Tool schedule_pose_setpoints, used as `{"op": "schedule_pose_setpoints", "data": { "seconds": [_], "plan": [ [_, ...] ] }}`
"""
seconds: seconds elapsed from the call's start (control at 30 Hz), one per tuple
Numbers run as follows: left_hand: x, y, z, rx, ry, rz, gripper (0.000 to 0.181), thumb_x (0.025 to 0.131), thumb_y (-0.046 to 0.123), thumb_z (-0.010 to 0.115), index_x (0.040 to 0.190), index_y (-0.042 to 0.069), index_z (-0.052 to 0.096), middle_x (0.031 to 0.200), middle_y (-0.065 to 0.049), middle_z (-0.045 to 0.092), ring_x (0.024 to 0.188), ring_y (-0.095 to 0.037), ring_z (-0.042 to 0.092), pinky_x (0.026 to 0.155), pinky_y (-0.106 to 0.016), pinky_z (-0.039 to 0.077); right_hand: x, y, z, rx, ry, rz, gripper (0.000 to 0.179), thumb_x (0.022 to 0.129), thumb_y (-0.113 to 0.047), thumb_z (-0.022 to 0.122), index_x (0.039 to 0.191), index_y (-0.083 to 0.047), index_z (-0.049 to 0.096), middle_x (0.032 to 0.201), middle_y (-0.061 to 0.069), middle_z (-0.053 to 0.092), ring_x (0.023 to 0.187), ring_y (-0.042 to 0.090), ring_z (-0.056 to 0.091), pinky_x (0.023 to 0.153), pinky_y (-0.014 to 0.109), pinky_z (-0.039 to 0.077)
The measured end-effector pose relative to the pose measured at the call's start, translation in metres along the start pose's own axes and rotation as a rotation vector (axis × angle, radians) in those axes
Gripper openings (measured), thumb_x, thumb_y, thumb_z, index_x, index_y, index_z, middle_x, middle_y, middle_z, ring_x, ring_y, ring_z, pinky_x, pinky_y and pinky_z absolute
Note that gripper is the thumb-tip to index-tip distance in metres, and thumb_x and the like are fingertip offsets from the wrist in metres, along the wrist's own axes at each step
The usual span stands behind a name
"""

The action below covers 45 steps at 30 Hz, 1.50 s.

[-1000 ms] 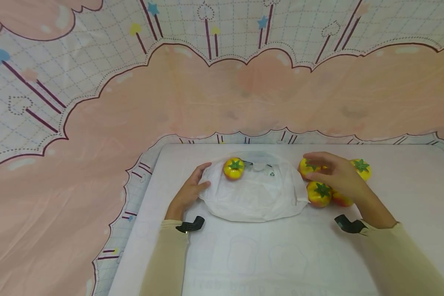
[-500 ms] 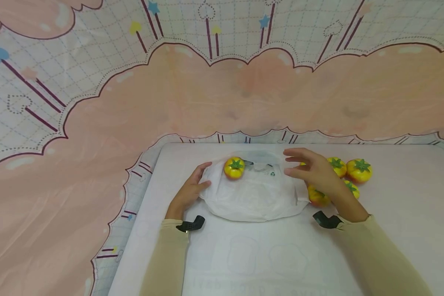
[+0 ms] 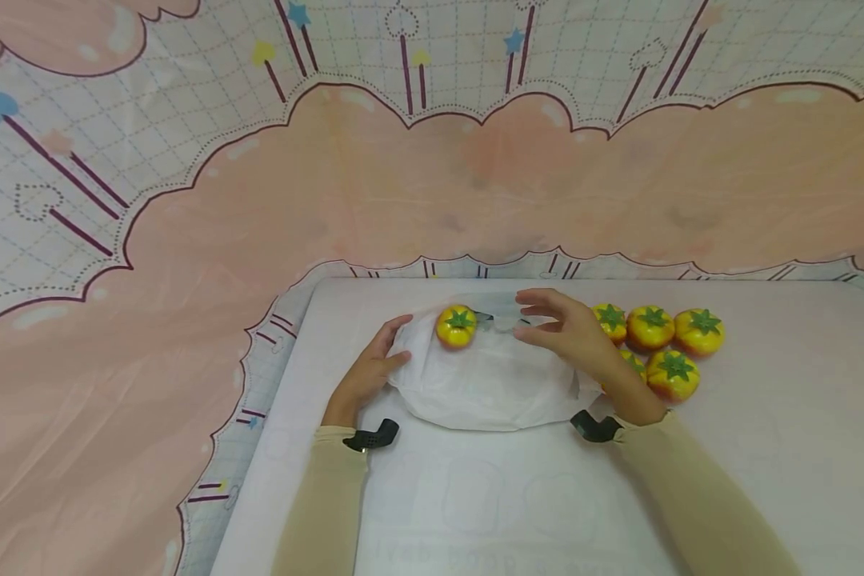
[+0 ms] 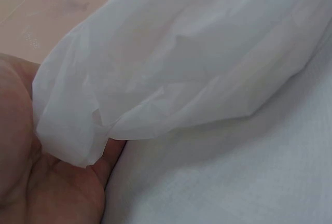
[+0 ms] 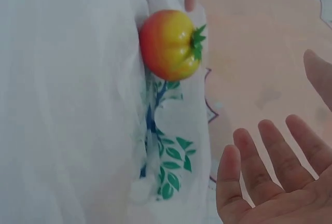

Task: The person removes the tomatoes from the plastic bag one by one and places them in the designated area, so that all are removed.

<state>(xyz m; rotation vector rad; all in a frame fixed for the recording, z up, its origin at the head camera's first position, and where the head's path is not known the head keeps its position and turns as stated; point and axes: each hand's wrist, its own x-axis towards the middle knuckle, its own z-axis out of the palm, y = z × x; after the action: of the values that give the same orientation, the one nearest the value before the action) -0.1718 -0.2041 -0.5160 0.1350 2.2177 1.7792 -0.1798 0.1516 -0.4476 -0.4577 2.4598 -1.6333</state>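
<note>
A white plastic bag (image 3: 490,392) lies at the middle of the table, bulging, with a green leaf print visible in the right wrist view. One yellow-red tomato (image 3: 456,327) with a green star-shaped top sits on the bag's far left part, near its mouth. My left hand (image 3: 367,364) rests against the bag's left side. In the left wrist view a corner of the bag (image 4: 171,79) lies in the palm, with fingers partly hidden behind it. Over the bag's right part hovers my right hand (image 3: 565,328), fingers apart and holding nothing, right of the tomato.
Several more tomatoes (image 3: 673,374) stand clustered on the white table (image 3: 778,448), just right of the bag; my right hand and forearm partly cover some. A patterned pink and white cloth (image 3: 475,192) hangs behind the table.
My right hand has moved left from above the tomato cluster to over the bag, uncovering more tomatoes. My left hand, the bag and the tomato on it have stayed put.
</note>
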Motion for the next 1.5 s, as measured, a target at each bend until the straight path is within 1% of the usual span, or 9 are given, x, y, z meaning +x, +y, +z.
{"op": "schedule_pose_setpoints", "data": {
  "seconds": [0.13,0.3,0.53,0.7,0.83,1.0,1.1,1.37,1.5],
  "plan": [
    [0.001,-0.002,0.000,-0.004,0.002,0.002,0.062,0.102,0.004,0.055,0.153,0.036,0.039,0.171,0.009,0.020,0.159,-0.017,0.017,0.125,-0.046,0.029,0.005,0.000,0.014,0.010,0.007,0.016,0.061,0.090,-0.034,0.079,0.144,-0.019,0.056,0.146,0.003,0.059,0.134,0.024,0.057,0.109,0.047,0.051],
    [0.001,-0.003,0.000,-0.007,0.001,0.005,0.061,0.102,0.005,0.055,0.153,0.036,0.039,0.170,0.009,0.021,0.158,-0.017,0.018,0.125,-0.045,0.030,0.012,-0.001,0.030,0.031,0.007,0.009,0.063,0.089,-0.036,0.080,0.145,-0.019,0.055,0.147,0.003,0.059,0.134,0.025,0.057,0.111,0.049,0.049],
    [0.000,-0.001,0.000,-0.020,0.001,0.010,0.062,0.102,0.002,0.054,0.153,0.035,0.039,0.170,0.007,0.022,0.158,-0.019,0.020,0.125,-0.046,0.030,0.023,-0.001,0.051,0.059,0.012,-0.005,0.059,0.090,-0.026,0.080,0.143,-0.015,0.057,0.145,0.008,0.059,0.133,0.030,0.057,0.109,0.051,0.051],
    [0.000,-0.001,0.000,-0.023,-0.006,0.029,0.062,0.102,0.001,0.053,0.154,0.031,0.038,0.171,0.005,0.020,0.159,-0.020,0.017,0.125,-0.047,0.029,0.030,0.000,0.063,0.059,0.017,0.019,0.059,0.089,-0.028,0.080,0.142,-0.015,0.058,0.144,0.001,0.060,0.133,0.028,0.055,0.109,0.051,0.050],
    [0.001,-0.002,0.000,-0.034,-0.012,0.032,0.062,0.102,0.001,0.053,0.154,0.031,0.038,0.171,0.006,0.020,0.159,-0.019,0.017,0.125,-0.047,0.029,0.035,0.001,0.070,0.044,0.033,0.037,0.061,0.087,-0.034,0.082,0.141,-0.017,0.059,0.142,-0.002,0.061,0.132,0.027,0.056,0.110,0.050,0.050],
    [0.001,-0.003,-0.001,-0.028,-0.008,0.029,0.062,0.102,0.001,0.054,0.154,0.031,0.039,0.171,0.006,0.019,0.159,-0.018,0.014,0.126,-0.046,0.027,0.042,0.001,0.077,0.032,0.055,0.019,0.064,0.084,-0.034,0.084,0.139,-0.013,0.060,0.141,0.002,0.063,0.130,0.031,0.057,0.108,0.050,0.051],
    [0.001,-0.004,-0.002,-0.019,-0.007,0.031,0.062,0.101,0.001,0.054,0.154,0.031,0.039,0.171,0.005,0.019,0.159,-0.019,0.013,0.126,-0.047,0.026,0.045,0.000,0.081,0.006,0.068,0.010,0.064,0.084,-0.034,0.085,0.138,-0.012,0.061,0.140,0.004,0.063,0.129,0.031,0.057,0.107,0.048,0.052],
    [0.001,-0.004,-0.002,-0.045,-0.022,0.044,0.062,0.102,0.000,0.053,0.154,0.029,0.038,0.170,0.004,0.021,0.158,-0.020,0.018,0.124,-0.049,0.030,0.051,0.001,0.088,-0.046,0.076,0.036,0.062,0.083,-0.033,0.086,0.138,-0.016,0.062,0.138,0.004,0.065,0.124,0.029,0.060,0.107,0.048,0.051],
    [0.001,-0.003,-0.001,-0.051,-0.028,0.044,0.062,0.102,0.000,0.053,0.154,0.028,0.037,0.170,0.003,0.022,0.157,-0.021,0.020,0.124,-0.049,0.030,0.054,0.002,0.092,-0.068,0.082,0.066,0.060,0.082,-0.034,0.086,0.136,-0.018,0.063,0.133,0.005,0.067,0.122,0.027,0.060,0.105,0.047,0.052]
  ]
}}
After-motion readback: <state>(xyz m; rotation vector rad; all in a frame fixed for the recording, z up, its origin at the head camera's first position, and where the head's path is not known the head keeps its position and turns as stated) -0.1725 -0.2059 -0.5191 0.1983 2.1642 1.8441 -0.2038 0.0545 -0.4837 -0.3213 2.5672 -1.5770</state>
